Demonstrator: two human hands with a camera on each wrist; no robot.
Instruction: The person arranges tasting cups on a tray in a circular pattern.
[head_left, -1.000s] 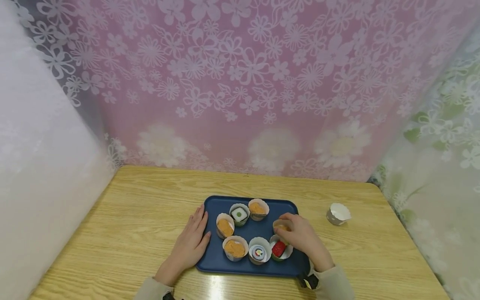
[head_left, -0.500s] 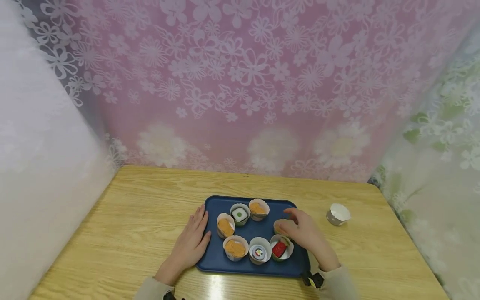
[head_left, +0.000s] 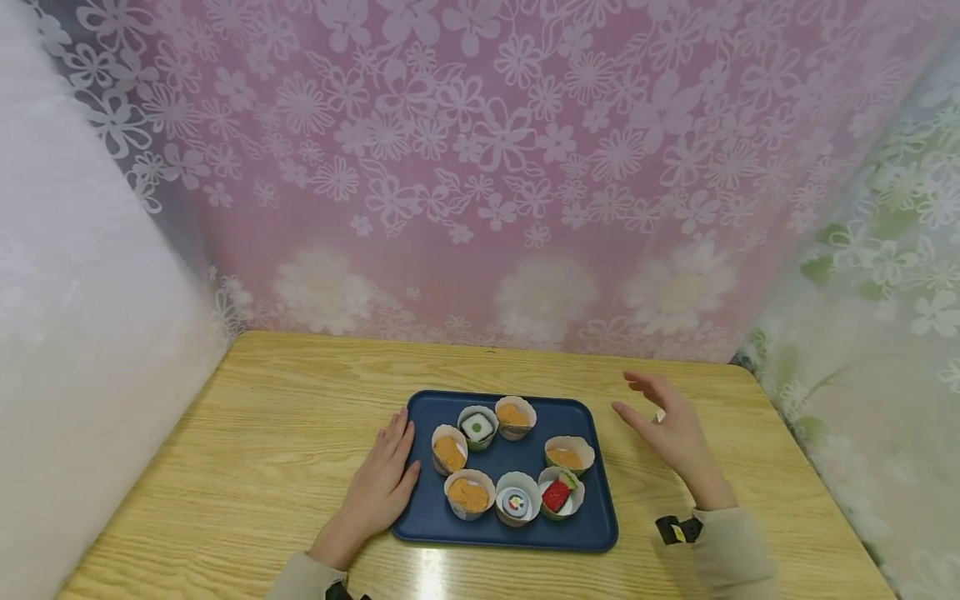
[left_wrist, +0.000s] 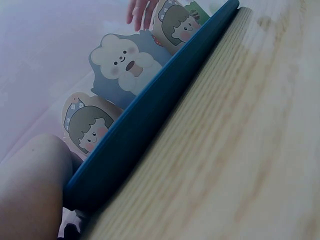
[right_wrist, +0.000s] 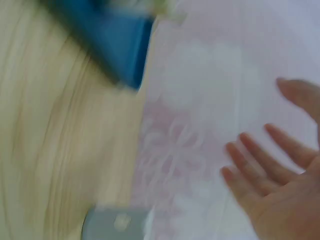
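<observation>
My left hand (head_left: 381, 487) lies flat with straight fingers along the left edge of a dark blue tray (head_left: 525, 458). Off the tray's right side, my right hand (head_left: 675, 433) is raised over the table, holding nothing, thumb and fingers spread apart. Behind it, a separate paper baking cup (right_wrist: 117, 226) is mostly hidden in the head view. A paper cup with orange filling (head_left: 567, 454) sits at the tray's right side. Just in front stands a cup with a red piece (head_left: 557, 496) and a green slice. Beside that, another cup holds a round blue-and-white piece (head_left: 516, 502).
Several more paper cups stand on the tray's left and back, some with orange filling (head_left: 468, 496), one with a white piece (head_left: 477, 427) bearing a green dot. The wooden table (head_left: 315, 400) surrounds the tray. Flowered curtains (head_left: 480, 167) hang behind and at both sides.
My right hand has let go of the orange-filled cup on the tray's right side and moved right, off the tray, towards the separate cup. My left hand has stayed in place.
</observation>
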